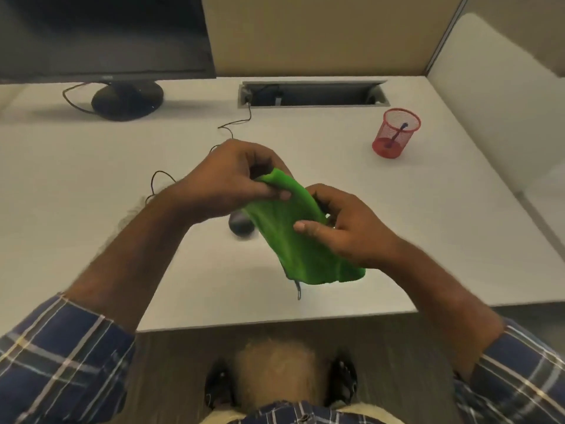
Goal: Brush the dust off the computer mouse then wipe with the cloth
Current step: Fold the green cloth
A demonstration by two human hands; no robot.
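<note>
Both hands hold a green cloth above the white desk. My left hand pinches the cloth's upper end. My right hand grips its right side, thumb on top. A dark computer mouse lies on the desk just below my left hand, partly hidden by the cloth, and looks blurred. Its thin black cable runs away toward the desk's cable slot. A brush stands inside a red mesh cup at the right.
A black monitor on a round stand sits at the far left. A cable slot opens at the back of the desk. A white partition borders the right side. The desk's near edge is close to my body.
</note>
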